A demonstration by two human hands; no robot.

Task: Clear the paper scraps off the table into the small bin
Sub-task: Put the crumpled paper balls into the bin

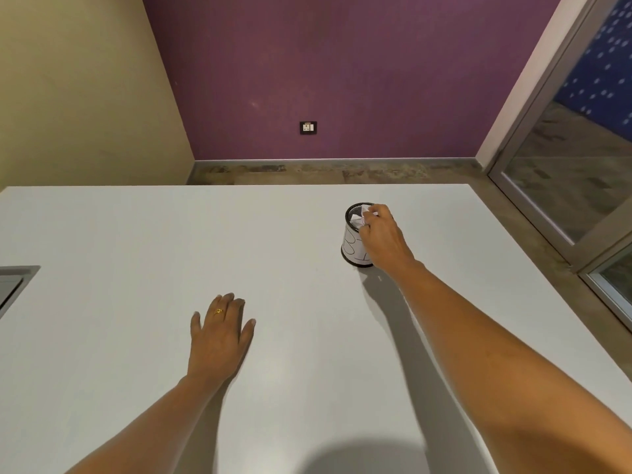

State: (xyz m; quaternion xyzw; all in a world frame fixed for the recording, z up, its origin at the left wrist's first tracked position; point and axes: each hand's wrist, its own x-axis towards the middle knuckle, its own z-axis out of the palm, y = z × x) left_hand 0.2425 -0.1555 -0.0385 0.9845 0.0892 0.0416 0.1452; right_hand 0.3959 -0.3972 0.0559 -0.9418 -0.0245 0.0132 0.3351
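A small black mesh bin [352,242] with a white paper label stands on the white table [136,234], right of centre and towards the far edge. My right hand [383,236] reaches over the bin's rim, its fingers pinched on a crumpled white paper scrap [363,215] at the bin's mouth. My left hand [220,331] lies flat on the table nearer to me, palm down, fingers spread, with a gold ring on one finger. No loose scraps show on the tabletop.
A grey recessed hatch [15,285] is set into the table's left edge. Beyond the far edge are the floor and a purple wall with a socket [308,127]. A glass door [581,159] stands to the right.
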